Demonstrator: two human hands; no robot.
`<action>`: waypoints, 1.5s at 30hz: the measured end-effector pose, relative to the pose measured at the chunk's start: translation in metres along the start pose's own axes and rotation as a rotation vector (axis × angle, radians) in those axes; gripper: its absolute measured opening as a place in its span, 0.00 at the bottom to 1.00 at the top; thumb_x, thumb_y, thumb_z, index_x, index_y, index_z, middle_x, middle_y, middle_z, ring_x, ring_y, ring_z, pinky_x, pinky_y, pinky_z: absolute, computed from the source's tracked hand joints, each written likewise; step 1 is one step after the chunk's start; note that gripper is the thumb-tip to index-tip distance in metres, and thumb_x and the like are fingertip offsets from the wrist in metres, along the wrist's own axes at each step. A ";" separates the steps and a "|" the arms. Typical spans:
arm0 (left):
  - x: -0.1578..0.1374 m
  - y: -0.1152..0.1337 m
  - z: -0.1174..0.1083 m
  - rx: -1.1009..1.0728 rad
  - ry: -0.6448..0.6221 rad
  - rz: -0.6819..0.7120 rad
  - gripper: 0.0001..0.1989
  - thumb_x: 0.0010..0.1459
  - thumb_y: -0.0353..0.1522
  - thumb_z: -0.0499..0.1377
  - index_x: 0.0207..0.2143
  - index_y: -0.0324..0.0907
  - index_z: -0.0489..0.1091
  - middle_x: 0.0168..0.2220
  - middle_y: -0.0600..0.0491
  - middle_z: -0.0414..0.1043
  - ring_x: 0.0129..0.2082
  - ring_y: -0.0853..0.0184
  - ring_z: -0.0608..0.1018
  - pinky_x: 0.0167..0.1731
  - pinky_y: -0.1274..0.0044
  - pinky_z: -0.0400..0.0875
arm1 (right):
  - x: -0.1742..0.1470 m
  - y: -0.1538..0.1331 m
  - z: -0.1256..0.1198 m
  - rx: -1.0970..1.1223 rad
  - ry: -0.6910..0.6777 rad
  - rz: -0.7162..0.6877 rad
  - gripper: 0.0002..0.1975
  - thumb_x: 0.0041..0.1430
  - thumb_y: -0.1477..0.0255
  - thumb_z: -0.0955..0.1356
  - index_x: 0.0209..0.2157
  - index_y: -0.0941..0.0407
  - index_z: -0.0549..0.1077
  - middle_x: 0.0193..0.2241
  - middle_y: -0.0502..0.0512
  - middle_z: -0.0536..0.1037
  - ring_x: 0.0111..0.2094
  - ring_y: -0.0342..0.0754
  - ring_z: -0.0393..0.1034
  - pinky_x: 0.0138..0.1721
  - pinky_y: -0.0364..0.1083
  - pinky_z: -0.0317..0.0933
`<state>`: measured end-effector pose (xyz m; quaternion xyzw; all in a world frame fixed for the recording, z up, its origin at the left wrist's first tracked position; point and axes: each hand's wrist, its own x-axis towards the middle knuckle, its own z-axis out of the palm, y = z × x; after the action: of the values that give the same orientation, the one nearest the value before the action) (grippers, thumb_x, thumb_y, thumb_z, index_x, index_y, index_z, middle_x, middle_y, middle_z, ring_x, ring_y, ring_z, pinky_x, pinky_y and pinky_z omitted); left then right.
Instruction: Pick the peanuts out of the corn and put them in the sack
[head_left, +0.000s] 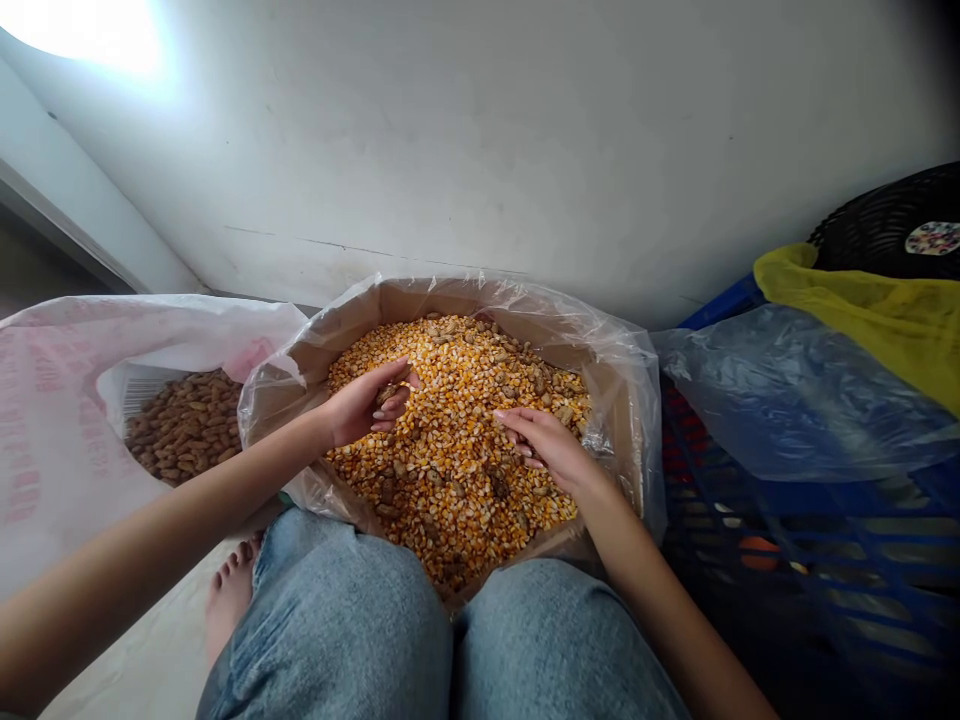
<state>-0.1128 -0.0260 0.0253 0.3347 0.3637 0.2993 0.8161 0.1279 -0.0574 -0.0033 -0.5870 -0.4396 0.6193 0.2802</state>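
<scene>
A box lined with clear plastic (pixel 626 400) is filled with yellow corn kernels (pixel 457 400), and unshelled peanuts (pixel 499 485) are scattered among them. Over the left part of the corn is my left hand (pixel 360 408), its fingers curled round what look like brown peanuts. My right hand (pixel 551 445) hangs over the right side of the corn, thumb and fingertips pressed together. Whatever it may hold is hidden. To the left, a white bag with red print (pixel 52 430) stands open, with a pile of peanuts (pixel 187 425) inside.
My knees (pixel 352 610) are against the near side of the box. At right stands a blue plastic crate (pixel 847 530) with a clear plastic bag (pixel 795 390), yellow netting (pixel 862 305) and a black fan-like grille (pixel 885 220) on it. A white wall (pixel 480 150) rises behind.
</scene>
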 end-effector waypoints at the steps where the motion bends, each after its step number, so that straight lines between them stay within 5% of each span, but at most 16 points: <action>1: 0.000 -0.001 -0.001 -0.006 0.016 -0.004 0.12 0.55 0.39 0.49 0.29 0.39 0.62 0.14 0.61 0.46 0.11 0.79 0.50 0.08 0.87 0.44 | -0.001 -0.001 0.000 0.102 -0.017 0.005 0.15 0.44 0.60 0.66 0.23 0.57 0.61 0.18 0.43 0.58 0.14 0.34 0.47 0.12 0.36 0.36; 7: 0.003 0.000 -0.001 -0.019 0.121 -0.056 0.11 0.54 0.38 0.50 0.33 0.40 0.62 0.16 0.62 0.45 0.11 0.81 0.50 0.08 0.89 0.44 | -0.003 -0.006 -0.004 0.609 -0.123 0.054 0.08 0.46 0.69 0.64 0.23 0.57 0.58 0.16 0.43 0.58 0.13 0.34 0.47 0.10 0.33 0.38; 14: 0.003 0.005 -0.002 0.143 0.087 -0.048 0.07 0.52 0.35 0.46 0.25 0.41 0.57 0.18 0.60 0.49 0.11 0.79 0.48 0.07 0.85 0.41 | -0.006 -0.011 -0.007 0.840 -0.175 0.001 0.03 0.45 0.73 0.62 0.25 0.57 0.62 0.19 0.46 0.62 0.14 0.34 0.50 0.08 0.32 0.39; 18: 0.007 -0.005 -0.006 0.656 0.189 -0.048 0.17 0.52 0.43 0.45 0.17 0.41 0.50 0.14 0.60 0.43 0.11 0.77 0.49 0.10 0.82 0.43 | -0.006 -0.011 -0.007 0.906 -0.125 0.001 0.03 0.47 0.72 0.63 0.26 0.57 0.63 0.22 0.47 0.66 0.15 0.34 0.53 0.08 0.32 0.41; 24: 0.009 -0.027 0.002 1.837 0.269 0.115 0.14 0.53 0.37 0.45 0.26 0.40 0.65 0.22 0.51 0.67 0.22 0.68 0.69 0.21 0.78 0.58 | -0.004 -0.011 -0.005 0.885 -0.131 -0.010 0.07 0.47 0.70 0.66 0.23 0.57 0.62 0.19 0.44 0.64 0.14 0.33 0.52 0.09 0.31 0.40; 29: 0.013 -0.036 0.010 2.101 0.182 0.058 0.15 0.56 0.34 0.43 0.32 0.36 0.66 0.26 0.43 0.71 0.25 0.60 0.73 0.22 0.74 0.62 | -0.002 -0.010 -0.004 0.858 -0.069 0.012 0.08 0.45 0.70 0.67 0.23 0.57 0.62 0.19 0.44 0.65 0.14 0.33 0.53 0.09 0.32 0.41; 37: 0.022 -0.034 0.003 1.883 0.203 0.003 0.11 0.51 0.36 0.50 0.29 0.38 0.67 0.27 0.46 0.70 0.27 0.63 0.72 0.24 0.76 0.62 | -0.001 -0.008 -0.005 0.850 -0.052 0.010 0.08 0.45 0.70 0.67 0.23 0.57 0.62 0.19 0.44 0.65 0.14 0.33 0.53 0.09 0.32 0.42; 45: 0.005 0.003 0.001 0.364 0.013 -0.133 0.07 0.52 0.35 0.46 0.25 0.41 0.57 0.15 0.62 0.40 0.11 0.78 0.45 0.09 0.84 0.40 | -0.001 -0.006 -0.002 0.676 -0.111 -0.071 0.16 0.44 0.63 0.67 0.18 0.57 0.58 0.17 0.44 0.61 0.14 0.34 0.51 0.09 0.34 0.38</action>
<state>-0.1099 -0.0206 0.0259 0.4500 0.4383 0.1763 0.7579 0.1294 -0.0550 0.0030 -0.4107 -0.2442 0.7509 0.4559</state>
